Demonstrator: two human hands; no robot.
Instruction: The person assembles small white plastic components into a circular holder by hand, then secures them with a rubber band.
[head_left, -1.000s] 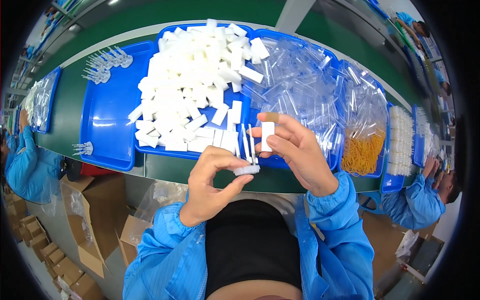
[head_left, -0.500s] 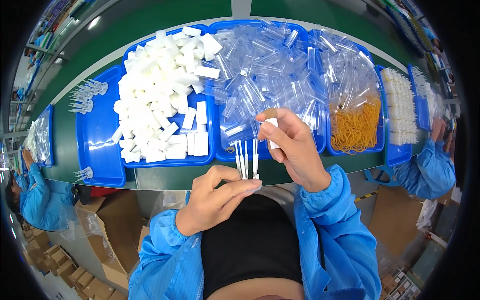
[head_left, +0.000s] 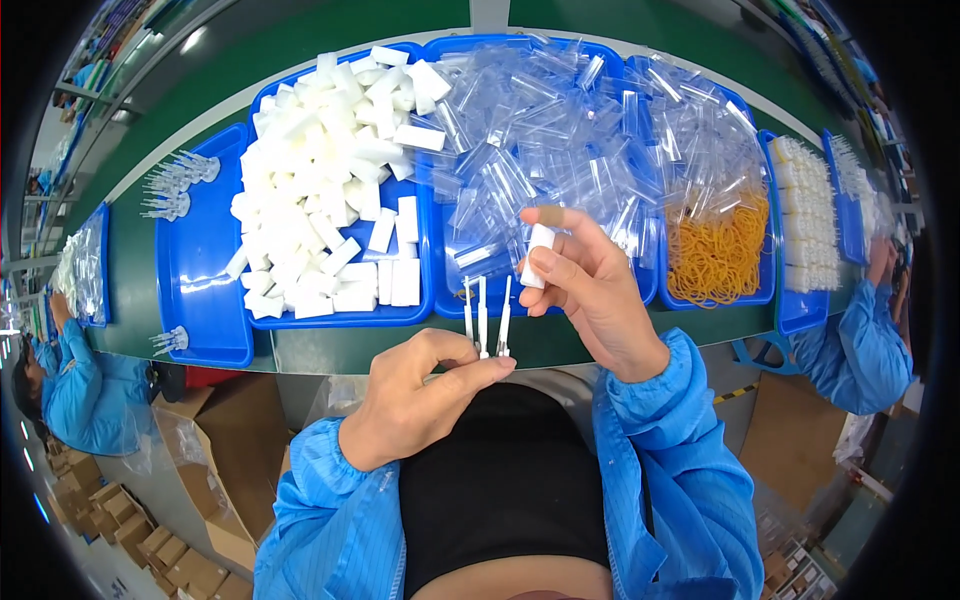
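My left hand [head_left: 415,398], closed in a pinch between thumb and fingers, holds several slender white sticks [head_left: 483,318] by their lower ends. They stand upright and fan a little apart, thin tips up. To their right and slightly higher, my right hand [head_left: 603,300] grips a small white foam block [head_left: 538,256] between thumb and fingers. The block is tilted and apart from the sticks. Beyond my hands, white foam blocks [head_left: 320,190] are heaped in a blue tray [head_left: 345,321]. Clear plastic sleeves [head_left: 540,130] fill the middle tray.
Yellow rubber bands [head_left: 715,255] lie in a tray at right, with more clear sleeves behind. Farther right is a tray of bundled white pieces [head_left: 803,215]. A blue tray [head_left: 205,280] at left holds clusters of thin clear-white pieces [head_left: 182,183]. Co-workers in blue sit at both sides.
The sticks in my left hand have spread apart, and that hand has shifted slightly left. In my right hand the foam block has turned to a tilt and moved slightly up and left.
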